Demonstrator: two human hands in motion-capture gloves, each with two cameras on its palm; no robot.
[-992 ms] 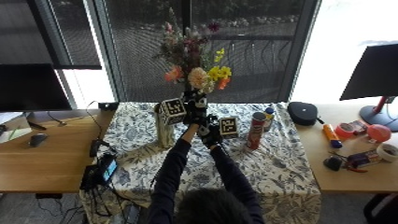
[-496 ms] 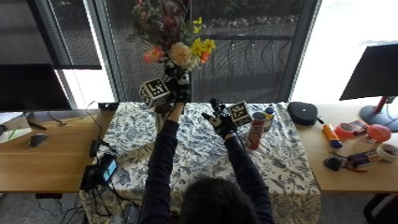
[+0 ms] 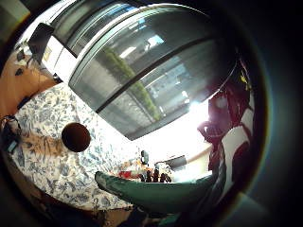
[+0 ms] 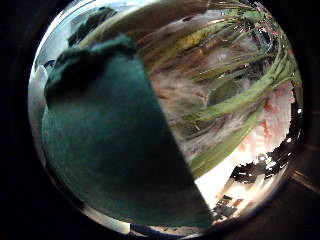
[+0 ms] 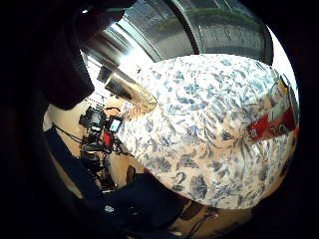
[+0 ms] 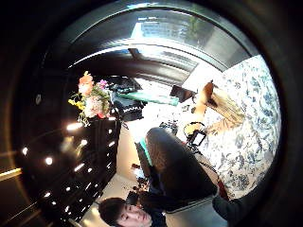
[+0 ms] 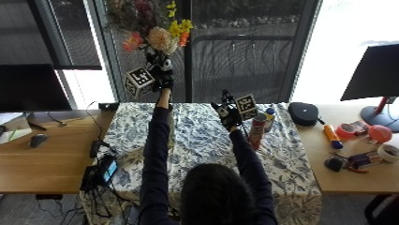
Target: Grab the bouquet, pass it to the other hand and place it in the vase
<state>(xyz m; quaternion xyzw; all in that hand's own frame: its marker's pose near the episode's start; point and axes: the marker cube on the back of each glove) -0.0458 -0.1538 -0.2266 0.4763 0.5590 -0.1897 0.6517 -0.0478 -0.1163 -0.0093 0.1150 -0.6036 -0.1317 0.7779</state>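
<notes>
1. Bouquet of artificial flowers (image 7: 159,35) in yellow, orange and cream, with green stems, is high above the table with the blue and white floral cloth (image 7: 199,140), in front of the dark window.
2. The left hand (image 7: 163,77) in its black glove holds the bouquet by the stems, with the arm stretched up and the fingers curled around them.
3. In the left thumb side palm view, the green stems and pale blossoms (image 4: 235,100) lie very close to the palm, beside a dark green wrap.
4. The right hand (image 7: 229,114) is lower and to the right, above the far part of the table and well apart from the bouquet. Its fingers look relaxed and hold nothing.
5. The right thumb side palm view shows the bouquet (image 6: 91,98) from far away, raised in the air.
6. The tall, tan vase (image 3: 43,144) stands on the floral cloth under the left arm. From the outside view only a small part of it shows beside the sleeve. In the left little finger side palm view its dark round mouth (image 3: 75,137) looks up and it has no flowers inside.
7. A red spray can (image 7: 257,130) stands upright on the cloth just beside the right hand.
8. On the wooden table at the right there lie a black round case (image 7: 304,113), an orange tube (image 7: 332,136) and a roll of tape (image 7: 389,152).
</notes>
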